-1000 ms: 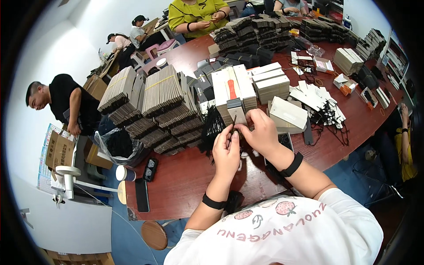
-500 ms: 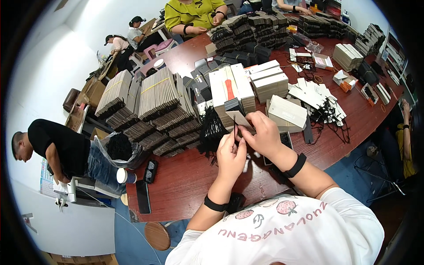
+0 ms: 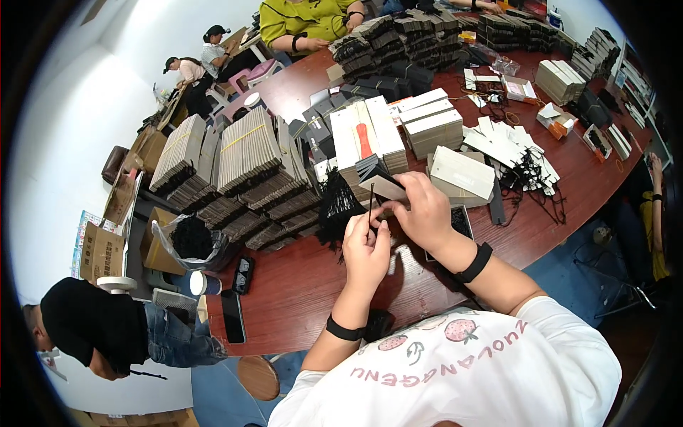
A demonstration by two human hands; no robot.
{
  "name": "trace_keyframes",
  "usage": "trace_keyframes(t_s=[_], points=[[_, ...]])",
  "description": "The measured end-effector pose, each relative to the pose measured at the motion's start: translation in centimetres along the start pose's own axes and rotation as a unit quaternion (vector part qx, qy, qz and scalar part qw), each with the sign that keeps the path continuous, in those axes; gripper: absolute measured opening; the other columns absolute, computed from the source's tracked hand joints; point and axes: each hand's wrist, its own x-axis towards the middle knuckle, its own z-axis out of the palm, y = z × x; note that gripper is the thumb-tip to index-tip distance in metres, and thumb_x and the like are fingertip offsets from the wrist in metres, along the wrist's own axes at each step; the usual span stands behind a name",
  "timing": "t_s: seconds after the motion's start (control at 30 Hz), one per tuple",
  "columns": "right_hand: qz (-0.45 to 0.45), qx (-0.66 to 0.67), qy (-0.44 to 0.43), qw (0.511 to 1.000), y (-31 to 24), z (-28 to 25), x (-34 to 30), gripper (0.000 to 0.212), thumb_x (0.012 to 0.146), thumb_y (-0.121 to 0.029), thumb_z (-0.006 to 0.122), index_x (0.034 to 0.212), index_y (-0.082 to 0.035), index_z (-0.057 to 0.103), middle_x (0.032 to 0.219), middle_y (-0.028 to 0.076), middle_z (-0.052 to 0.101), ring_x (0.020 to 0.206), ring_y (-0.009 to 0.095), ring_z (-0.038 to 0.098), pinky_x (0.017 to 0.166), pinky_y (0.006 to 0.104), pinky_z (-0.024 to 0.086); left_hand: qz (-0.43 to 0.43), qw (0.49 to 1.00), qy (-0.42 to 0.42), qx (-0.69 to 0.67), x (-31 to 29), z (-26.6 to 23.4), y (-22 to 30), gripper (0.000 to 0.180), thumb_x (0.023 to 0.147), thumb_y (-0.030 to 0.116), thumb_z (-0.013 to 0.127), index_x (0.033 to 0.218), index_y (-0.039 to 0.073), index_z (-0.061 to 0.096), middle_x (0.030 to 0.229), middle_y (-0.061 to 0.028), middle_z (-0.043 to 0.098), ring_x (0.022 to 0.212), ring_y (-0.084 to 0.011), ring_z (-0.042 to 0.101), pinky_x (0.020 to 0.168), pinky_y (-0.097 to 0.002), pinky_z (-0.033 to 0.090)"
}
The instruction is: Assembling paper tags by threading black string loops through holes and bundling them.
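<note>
In my right hand [image 3: 425, 211] is a small fanned stack of tags [image 3: 384, 183], pale on the face and dark along the edges. My left hand [image 3: 366, 250] is pinched round a thin black cord [image 3: 371, 203] that rises upright against the front tag. The fingertips of both hands nearly meet below the stack. Just left of them a bundle of black cords [image 3: 336, 208] hangs beside tall stacks of grey tags [image 3: 245, 153]. Beyond my hands, a red flat-handled tool [image 3: 364, 141] lies on a block of white tags [image 3: 390, 139].
To the right are a pale stack of tags [image 3: 461, 174], loose white tags [image 3: 498, 146] and tangled black cords [image 3: 528, 169]. A phone [image 3: 233, 317], a black case [image 3: 243, 275] and a lidded cup [image 3: 205, 283] sit at the left edge. Co-workers sit across the table [image 3: 299, 299].
My hands have shifted slightly left, and the tags in my right hand are more fanned and tilted. A person in black at the left has bent lower and moved nearer.
</note>
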Motion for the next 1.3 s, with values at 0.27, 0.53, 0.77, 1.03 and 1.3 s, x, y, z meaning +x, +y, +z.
trace_keyframes(t_s=[0.27,0.53,0.77,1.03,1.3], points=[[-0.038,-0.023,-0.017,0.999,1.5,-0.6,-0.7,0.025,0.068,-0.011,0.073,0.085,-0.005,0.055,0.078,0.010,0.056,0.068,0.030,0.057,0.057,0.0378,0.045,0.004,1.000,0.006,0.007,-0.1,0.0,-0.1,0.014,0.081,0.000,0.060,0.095,-0.002,0.062,0.076,0.0015,0.045,0.057,-0.0039,0.035,0.052,-0.0189,0.031],[0.026,-0.006,-0.041,0.999,1.0,-0.8,0.3,0.019,0.068,-0.010,0.072,0.078,-0.004,0.056,0.072,0.010,0.056,0.069,0.031,0.057,0.060,0.0385,0.046,-0.008,1.000,0.000,-0.006,-0.1,0.0,-0.5,0.014,0.081,0.001,0.060,0.095,-0.001,0.061,0.076,-0.0001,0.047,0.055,-0.0050,0.036,0.050,-0.0200,0.032],[0.020,0.015,-0.027,0.999,1.4,-1.4,0.4,0.020,0.067,-0.008,0.072,0.079,-0.004,0.057,0.069,0.010,0.056,0.067,0.031,0.057,0.060,0.0389,0.046,-0.037,0.999,0.005,-0.015,0.4,0.3,-0.3,0.016,0.082,0.002,0.061,0.097,-0.001,0.060,0.077,0.0018,0.046,0.058,-0.0036,0.035,0.052,-0.0182,0.032],[0.129,0.076,-0.215,0.965,-1.0,-4.4,1.3,0.021,0.070,-0.009,0.068,0.085,-0.002,0.055,0.079,0.014,0.060,0.073,0.031,0.060,0.061,0.0369,0.046,-0.046,0.996,-0.036,-0.074,-0.2,-0.1,-1.3,0.014,0.088,0.007,0.058,0.099,-0.001,0.058,0.079,0.0001,0.052,0.059,-0.0033,0.044,0.053,-0.0195,0.038],[0.278,0.429,-0.415,0.753,0.5,-3.4,2.4,0.024,0.086,-0.021,0.062,0.101,-0.005,0.053,0.071,0.007,0.062,0.059,0.012,0.058,0.052,0.0255,0.044,-0.146,0.929,-0.075,-0.331,-1.4,-2.5,-0.5,0.018,0.098,0.019,0.045,0.099,0.004,0.055,0.065,0.0063,0.039,0.052,-0.0010,0.027,0.046,-0.0173,0.024]])
